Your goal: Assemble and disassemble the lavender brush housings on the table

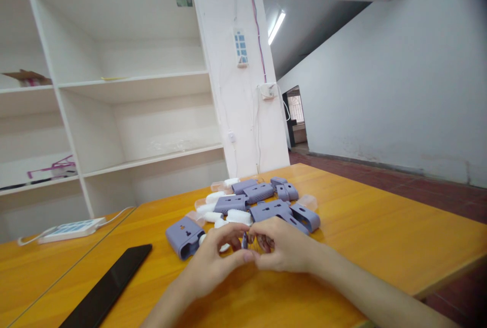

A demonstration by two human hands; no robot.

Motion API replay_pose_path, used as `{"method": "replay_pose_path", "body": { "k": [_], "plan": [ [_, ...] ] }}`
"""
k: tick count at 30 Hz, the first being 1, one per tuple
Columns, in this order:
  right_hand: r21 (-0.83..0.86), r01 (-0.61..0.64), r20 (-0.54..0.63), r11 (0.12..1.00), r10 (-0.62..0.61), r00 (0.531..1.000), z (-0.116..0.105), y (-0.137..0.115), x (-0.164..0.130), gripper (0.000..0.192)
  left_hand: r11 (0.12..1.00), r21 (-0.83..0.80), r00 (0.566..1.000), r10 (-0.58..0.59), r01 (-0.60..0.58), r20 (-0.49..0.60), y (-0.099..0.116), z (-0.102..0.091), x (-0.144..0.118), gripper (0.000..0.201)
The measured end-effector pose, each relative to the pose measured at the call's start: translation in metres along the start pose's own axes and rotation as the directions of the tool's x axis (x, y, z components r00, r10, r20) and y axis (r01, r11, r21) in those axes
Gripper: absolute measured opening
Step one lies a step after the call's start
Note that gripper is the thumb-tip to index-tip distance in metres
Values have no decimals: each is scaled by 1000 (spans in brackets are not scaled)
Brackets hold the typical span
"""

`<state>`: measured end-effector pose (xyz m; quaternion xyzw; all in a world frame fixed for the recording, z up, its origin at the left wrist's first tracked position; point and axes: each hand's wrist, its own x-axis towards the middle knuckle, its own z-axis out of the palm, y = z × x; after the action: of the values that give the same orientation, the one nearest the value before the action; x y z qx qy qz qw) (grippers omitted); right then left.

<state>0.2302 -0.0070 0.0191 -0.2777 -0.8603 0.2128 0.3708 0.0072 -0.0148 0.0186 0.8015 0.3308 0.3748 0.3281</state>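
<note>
My left hand (pixel 213 262) and my right hand (pixel 283 247) meet over the orange table (pixel 373 237), fingertips pinched together on a small purple plastic piece (pixel 244 241). Just beyond them lies a heap of purple plastic housings (pixel 266 201) mixed with white capsule-shaped parts (pixel 215 197) and a few clear caps (pixel 307 201). One purple housing (pixel 184 237) lies apart, close to my left fingers. How much of the small piece each hand grips is hidden by the fingers.
A black phone or tablet (pixel 108 287) lies flat at the front left. A white power strip (pixel 70 229) with its cord rests at the far left. White shelving (pixel 125 89) stands behind the table; the table's right edge drops to a red floor.
</note>
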Motion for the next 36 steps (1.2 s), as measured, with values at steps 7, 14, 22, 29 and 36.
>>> {"method": "replay_pose_path", "body": {
  "k": [7,14,22,29,36],
  "plan": [
    [129,-56,3,990,56,998,-1,0,6,27,984,150,993,106,-98,-46,0,-5,-4,47],
    [199,-69,22,978,66,998,0,4,10,27,966,236,985,136,-109,-103,3,-4,-6,40],
    [1,-4,-82,1000,4,997,-4,-1,3,24,997,-67,996,-50,45,-70,6,-7,-1,34],
    [-131,64,-63,989,-73,995,-7,5,2,28,910,407,997,74,-82,36,9,-14,-8,40],
    [-275,187,-54,943,-209,976,-16,-8,-5,38,737,644,978,141,-206,152,14,-12,-6,46]
  ]
}}
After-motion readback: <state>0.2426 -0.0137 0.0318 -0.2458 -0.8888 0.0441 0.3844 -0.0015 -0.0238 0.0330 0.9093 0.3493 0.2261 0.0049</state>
